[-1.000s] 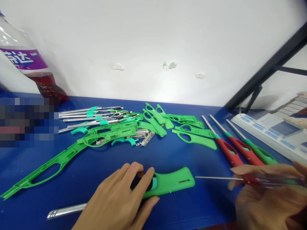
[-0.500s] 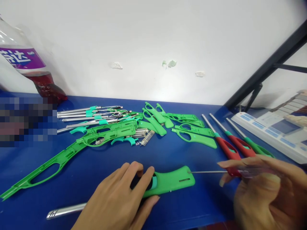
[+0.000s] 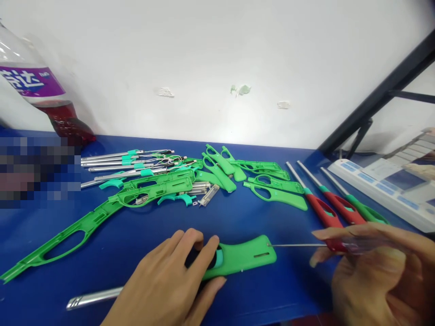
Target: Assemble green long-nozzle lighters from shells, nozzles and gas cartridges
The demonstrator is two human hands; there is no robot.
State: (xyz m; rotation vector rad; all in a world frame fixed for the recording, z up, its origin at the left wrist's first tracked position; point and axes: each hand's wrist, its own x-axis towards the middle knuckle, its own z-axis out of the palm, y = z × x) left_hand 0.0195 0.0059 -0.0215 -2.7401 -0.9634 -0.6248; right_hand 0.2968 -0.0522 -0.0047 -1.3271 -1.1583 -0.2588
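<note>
Behind one lighter [image 3: 243, 258], casings [image 3: 224, 182] lie on the table [image 3: 231, 219] left of three lighters [image 3: 335, 202].

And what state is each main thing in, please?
Green plastic lighter with silver tube: lying, held by left hand.
Metal screwdriver with translucent red handle: in right hand, tip at lighter's end.
Clear purple-labelled plastic bottle: partly full.
Green plastic shell halves: loose.
Two red plastic lighters: assembled, side by side.

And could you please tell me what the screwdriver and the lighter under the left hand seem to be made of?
Screwdriver: shaft probably metal, thin and straight with a grey sheen; handle likely glossy plastic, partly see-through. Lighter: green body looks like satin moulded plastic, softly and evenly shiny; tube seems polished metal, given its silvery reflections.
</note>
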